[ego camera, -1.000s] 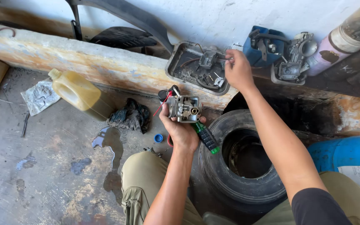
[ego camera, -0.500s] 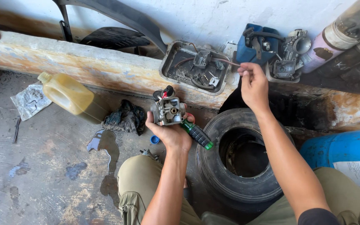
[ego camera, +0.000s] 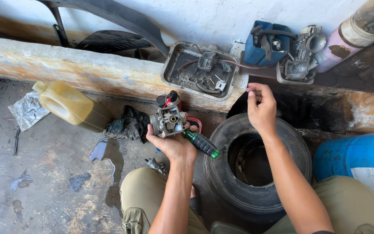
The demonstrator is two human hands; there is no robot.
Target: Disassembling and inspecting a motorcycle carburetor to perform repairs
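Note:
My left hand (ego camera: 174, 145) grips a small metal carburetor (ego camera: 168, 120) with a black cap and red wire on top. The same hand also holds a green-handled screwdriver (ego camera: 201, 144) that sticks out to the right. My right hand (ego camera: 261, 108) hovers above a black tyre (ego camera: 256, 167), just below the metal parts tray (ego camera: 172, 65). Its thumb and fingertips are pinched together. I cannot tell if anything tiny sits between them.
The tray rests on a stained concrete ledge (ego camera: 87, 71) and holds small parts and a hose. A second carburetor (ego camera: 301, 58) and a blue container (ego camera: 260, 47) stand at the back right. A yellow jug (ego camera: 68, 104), a dark rag (ego camera: 128, 123), a wet patch (ego camera: 109, 151) and a blue drum (ego camera: 360, 160) surround me.
My right hand has drawn back from the parts tray toward me, fingers pinched. My left hand keeps the carburetor and screwdriver in about the same place.

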